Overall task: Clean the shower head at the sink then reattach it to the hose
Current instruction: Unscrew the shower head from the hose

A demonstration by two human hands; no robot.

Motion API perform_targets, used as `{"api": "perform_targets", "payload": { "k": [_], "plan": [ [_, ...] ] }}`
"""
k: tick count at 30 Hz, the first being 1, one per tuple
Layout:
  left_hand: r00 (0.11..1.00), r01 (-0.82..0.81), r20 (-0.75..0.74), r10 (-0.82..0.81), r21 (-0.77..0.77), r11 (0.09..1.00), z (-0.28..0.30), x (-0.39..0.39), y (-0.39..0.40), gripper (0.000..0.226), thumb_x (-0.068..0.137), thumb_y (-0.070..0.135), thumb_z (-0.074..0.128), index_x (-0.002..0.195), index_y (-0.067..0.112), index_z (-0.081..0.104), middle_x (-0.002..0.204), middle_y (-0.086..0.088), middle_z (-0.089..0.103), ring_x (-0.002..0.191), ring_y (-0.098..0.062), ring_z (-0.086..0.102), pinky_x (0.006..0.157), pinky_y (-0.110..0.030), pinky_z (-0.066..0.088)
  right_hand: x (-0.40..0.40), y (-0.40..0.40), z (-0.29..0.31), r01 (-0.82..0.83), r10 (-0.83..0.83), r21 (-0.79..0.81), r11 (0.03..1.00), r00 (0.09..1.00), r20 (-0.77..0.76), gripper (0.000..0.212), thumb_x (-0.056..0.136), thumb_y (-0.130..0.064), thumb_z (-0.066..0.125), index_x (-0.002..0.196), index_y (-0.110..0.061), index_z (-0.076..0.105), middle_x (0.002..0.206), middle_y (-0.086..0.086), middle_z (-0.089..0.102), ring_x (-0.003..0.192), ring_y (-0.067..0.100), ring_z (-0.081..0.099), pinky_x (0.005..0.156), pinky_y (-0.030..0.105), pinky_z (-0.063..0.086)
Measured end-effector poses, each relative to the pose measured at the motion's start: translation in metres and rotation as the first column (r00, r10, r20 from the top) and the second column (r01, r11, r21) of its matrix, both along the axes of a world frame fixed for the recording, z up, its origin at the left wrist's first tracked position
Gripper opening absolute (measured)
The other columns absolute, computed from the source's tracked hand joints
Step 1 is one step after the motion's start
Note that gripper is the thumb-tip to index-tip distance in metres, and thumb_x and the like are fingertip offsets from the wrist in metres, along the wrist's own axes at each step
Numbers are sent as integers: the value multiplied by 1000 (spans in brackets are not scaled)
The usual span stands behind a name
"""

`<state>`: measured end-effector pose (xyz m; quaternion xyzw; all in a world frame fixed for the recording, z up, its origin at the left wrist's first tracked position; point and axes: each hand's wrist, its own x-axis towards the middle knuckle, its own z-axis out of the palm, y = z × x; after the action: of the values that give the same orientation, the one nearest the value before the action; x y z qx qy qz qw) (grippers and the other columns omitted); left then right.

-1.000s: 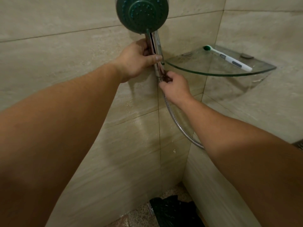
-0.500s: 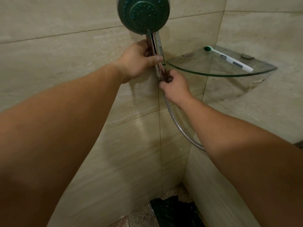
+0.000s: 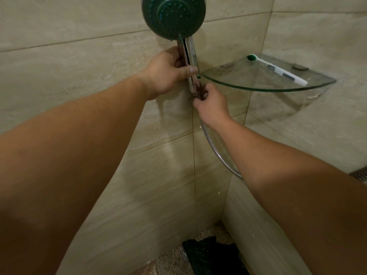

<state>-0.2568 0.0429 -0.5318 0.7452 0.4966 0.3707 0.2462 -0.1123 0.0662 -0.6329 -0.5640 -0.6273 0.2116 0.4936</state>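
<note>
The shower head [image 3: 173, 15] has a dark green round face and a chrome handle, held upright against the tiled wall at the top centre. My left hand [image 3: 166, 73] grips the chrome handle. Just below it, my right hand [image 3: 211, 105] pinches the dark nut at the handle's lower end, where the hose joins. The metal hose [image 3: 216, 151] curves down and to the right from under my right hand and passes behind my right forearm.
A glass corner shelf [image 3: 258, 88] juts out right of the handle, with a white and green toothbrush [image 3: 278, 70] lying on it. A black drain cover [image 3: 210, 257] lies on the floor in the corner below. Tiled walls meet at that corner.
My right hand has shifted slightly at the nut under the handle. The left hand and the shower head stay where they were.
</note>
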Motion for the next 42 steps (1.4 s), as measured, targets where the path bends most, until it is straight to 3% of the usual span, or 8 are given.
{"api": "perform_targets", "payload": {
  "k": [6, 10, 16, 19, 28, 35, 39, 42],
  "plan": [
    [1000, -8, -8, 8, 2, 1000, 0, 0, -1, 41, 99, 24, 69, 137, 14, 58, 121, 6, 71, 110, -5, 68, 95, -22, 56, 1, -2, -7, -43, 43, 20, 999, 999, 7, 14, 87, -18, 62, 100, -21, 61, 67, -13, 53, 66, 12, 52, 60, 24, 33],
    [1000, -22, -13, 22, 9, 1000, 1, 1, -3, 37, 99, 23, 69, 135, 15, 59, 116, 10, 70, 103, 2, 67, 84, -9, 54, 2, -1, -8, -36, 35, 21, 999, 999, 39, 16, 89, -16, 61, 104, -15, 68, 66, -14, 52, 72, 14, 53, 63, 21, 33],
    [1000, -19, 12, 19, -6, 1000, 1, 1, -3, 38, 100, 20, 68, 135, 14, 59, 116, 8, 72, 102, 3, 69, 85, -10, 55, 4, -1, -1, -41, 41, -25, 999, 999, 0, 17, 87, -16, 66, 100, -22, 56, 74, -14, 54, 70, 8, 54, 62, 23, 37],
    [1000, -17, 13, 17, -4, 1000, 0, 2, -3, 39, 100, 19, 68, 137, 13, 59, 115, 9, 72, 102, 2, 70, 88, -13, 56, 2, -1, -3, -68, 68, -1, 998, 997, 33, 14, 86, -16, 61, 99, -18, 63, 80, -5, 65, 79, 20, 62, 68, 27, 44],
    [1000, -18, 17, 19, -17, 1000, 3, 3, -5, 39, 100, 19, 68, 137, 12, 59, 119, 4, 73, 104, -2, 71, 91, -18, 57, 3, 3, 2, -38, 38, -32, 999, 999, -18, 24, 83, -18, 73, 94, -23, 53, 70, -16, 48, 73, 13, 51, 61, 23, 35],
    [1000, -29, -1, 29, -13, 999, 3, 4, -6, 38, 99, 23, 70, 134, 12, 60, 114, 3, 74, 100, -4, 72, 88, -18, 58, 2, 2, -3, -64, 63, 20, 998, 997, 48, 8, 87, -20, 61, 94, -18, 64, 83, 1, 68, 81, 24, 62, 68, 26, 42],
    [999, -42, 10, 43, -12, 999, 3, 5, -8, 32, 100, 22, 69, 129, 13, 62, 108, 4, 74, 92, -2, 73, 82, -16, 58, 3, 4, -2, -32, 31, -10, 999, 998, -48, 19, 83, -24, 74, 90, -24, 57, 73, -14, 58, 67, 8, 55, 61, 23, 41],
    [999, -33, 23, 33, -16, 999, 3, 5, -9, 32, 100, 20, 68, 130, 13, 62, 109, 5, 75, 92, -1, 74, 82, -17, 59, 0, 3, 0, -67, 64, -28, 997, 994, -92, 24, 82, -27, 76, 97, -26, 57, 90, -9, 69, 83, 11, 65, 74, 24, 49]
  ]
}}
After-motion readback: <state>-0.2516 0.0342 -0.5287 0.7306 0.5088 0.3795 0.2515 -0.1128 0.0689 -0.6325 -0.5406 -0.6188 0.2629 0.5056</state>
